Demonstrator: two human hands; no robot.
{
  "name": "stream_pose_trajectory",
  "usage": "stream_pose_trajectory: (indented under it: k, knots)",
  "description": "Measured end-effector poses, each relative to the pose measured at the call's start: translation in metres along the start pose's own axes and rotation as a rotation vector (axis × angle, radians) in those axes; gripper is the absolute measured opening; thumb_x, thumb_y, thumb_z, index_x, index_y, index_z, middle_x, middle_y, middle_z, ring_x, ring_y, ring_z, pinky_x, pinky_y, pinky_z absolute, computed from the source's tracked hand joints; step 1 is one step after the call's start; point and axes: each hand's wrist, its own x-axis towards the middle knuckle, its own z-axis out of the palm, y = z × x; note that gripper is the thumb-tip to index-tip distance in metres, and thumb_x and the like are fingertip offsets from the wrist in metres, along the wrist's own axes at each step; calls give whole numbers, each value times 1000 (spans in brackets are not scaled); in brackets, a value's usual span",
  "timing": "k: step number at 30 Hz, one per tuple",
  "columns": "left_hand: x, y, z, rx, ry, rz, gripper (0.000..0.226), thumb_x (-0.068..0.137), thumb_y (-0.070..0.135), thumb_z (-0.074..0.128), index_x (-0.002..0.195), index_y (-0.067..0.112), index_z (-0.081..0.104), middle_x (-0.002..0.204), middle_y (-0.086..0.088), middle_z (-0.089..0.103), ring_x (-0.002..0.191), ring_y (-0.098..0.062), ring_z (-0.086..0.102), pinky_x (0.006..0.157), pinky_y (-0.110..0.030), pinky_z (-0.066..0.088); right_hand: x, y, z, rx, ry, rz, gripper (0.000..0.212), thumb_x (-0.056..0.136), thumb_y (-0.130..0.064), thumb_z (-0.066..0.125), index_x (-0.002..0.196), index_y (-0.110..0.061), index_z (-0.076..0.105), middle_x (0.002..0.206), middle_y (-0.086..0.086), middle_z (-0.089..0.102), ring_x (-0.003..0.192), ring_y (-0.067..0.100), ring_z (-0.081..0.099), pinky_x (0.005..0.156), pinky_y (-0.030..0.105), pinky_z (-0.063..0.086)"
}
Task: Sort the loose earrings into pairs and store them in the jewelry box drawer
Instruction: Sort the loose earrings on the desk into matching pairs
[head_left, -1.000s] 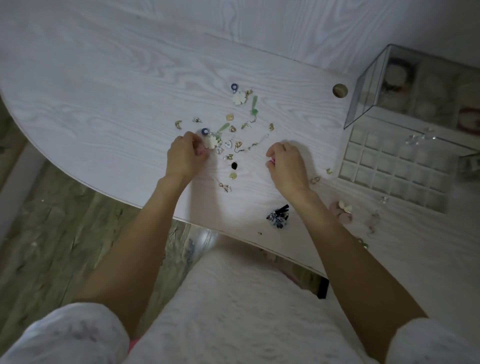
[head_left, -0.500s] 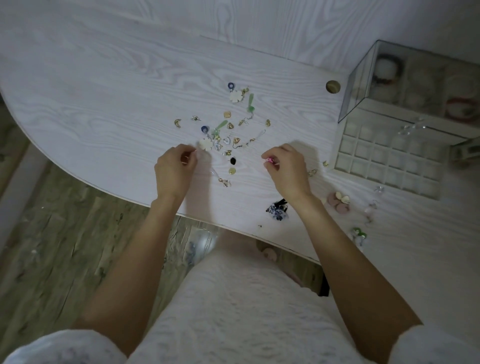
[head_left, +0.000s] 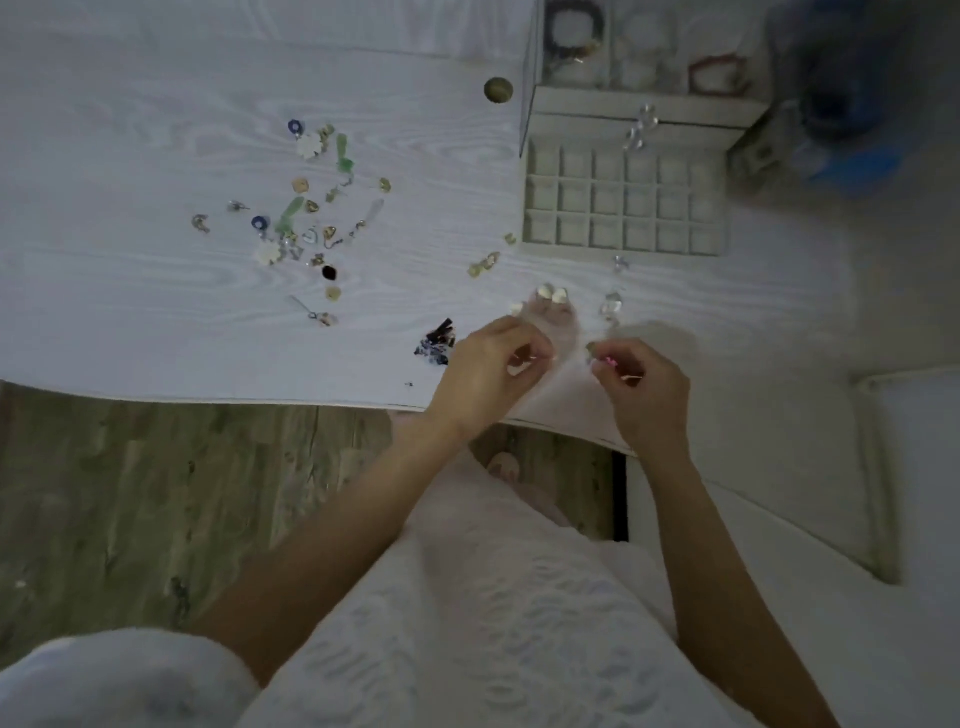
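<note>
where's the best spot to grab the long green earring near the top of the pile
Probably pinch the green earring across its narrow middle, coming straight down from above. It lies flat on the table, long and thin, pointing toward and away from the person, so fingers fit on its left and right sides. Other earrings lie close on its left, so come down carefully there.

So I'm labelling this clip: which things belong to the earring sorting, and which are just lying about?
Job: loose earrings; drawer; left hand; right hand; pink earring.
Lying about: bracelets in box top; blue object, blurred.
</note>
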Motion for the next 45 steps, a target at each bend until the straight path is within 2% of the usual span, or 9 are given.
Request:
stream_pose_trajectory:
  k: [3, 8, 13, 18, 21, 28, 33, 40, 45]
  knots:
    - [-6, 3, 26, 138, -86, 73, 6, 79, 14, 65, 85, 12, 67, 85, -6, 64, 70, -22, 64, 60, -35, 55, -12, 21, -9, -25, -26, 59, 16, 82, -6, 68, 96, -13, 68, 95, 4, 69, 78, 10, 59, 68, -1, 40]
    - [-18, 0, 35, 272, -127, 100, 13, 75, 7, 70, 87, 10, 67, 84, -8, 63, 66, -27, 63, 53, -28, 47, -23, 26, 10, -66, -104, 24, 21, 78, -7, 71, 98, -10, 65, 97, 7, 64, 76, 11, 59, 71, 16, 45]
    - [-22, -5, 38, 310, -125, 58, 33, 73, 3, 70, 105, 7, 64, 93, -12, 64, 76, -28, 65, 58, -24, 44, -25, 23, 21, -138, -112, -42, 26, 79, -8, 70, 103, -11, 61, 96, 6, 63, 81, 14, 59, 76, 28, 51]
    - [-28, -9, 32, 320, -87, 44, 32, 75, 6, 71, 105, 8, 63, 97, -10, 65, 76, -26, 66, 58, -29, 50, -31, 24, 13, -206, -102, -156, 32, 84, -5, 63, 115, -10, 60, 112, 8, 62, 90, 21, 62, 80, 36, 52]
    - [-30, -13, 31, 303, -72, 5, 31, 77, 6, 69, 107, 9, 62, 101, -9, 64, 79, -23, 68, 60, -36, 56, -37, 32, 12, -258, -82, -183, 33, 82, -1, 62, 114, -9, 61, 110, 9, 59, 89, 24, 62, 76, 36, 53]
    - [-32, -15, 36, 318, -51, -75, 28, 75, 6, 71, 103, 5, 68, 95, -14, 67, 73, -31, 66, 65, -35, 55, -32, 28, 30, -300, -125, -142, 25, 86, -3, 57, 110, -4, 61, 109, 14, 58, 92, 26, 58, 76, 26, 41]
    - [-29, -11, 46, 234, -2, -65, 20, 79, 8, 68, 98, 10, 71, 91, -10, 68, 71, -25, 66, 65, -34, 56, -24, 21, 35, -311, -154, -134, 24, 86, -4, 56, 109, -4, 62, 107, 14, 59, 94, 26, 57, 78, 32, 43]
    - [-30, -12, 36, 165, -21, -121, 24, 78, 4, 68, 101, 10, 70, 97, -10, 68, 77, -25, 66, 69, -38, 57, -25, 11, 30, -333, -115, -186, 25, 88, -6, 55, 113, -3, 61, 110, 15, 58, 90, 29, 60, 77, 35, 47]
    - [-32, -12, -23, 293, 51, -35, 19, 85, 30, 59, 98, 24, 72, 92, 3, 70, 81, -19, 61, 64, -25, 48, -8, -23, 28, -456, -243, -319, 22, 90, -16, 55, 110, -12, 64, 103, 6, 62, 87, 22, 61, 69, 32, 48]
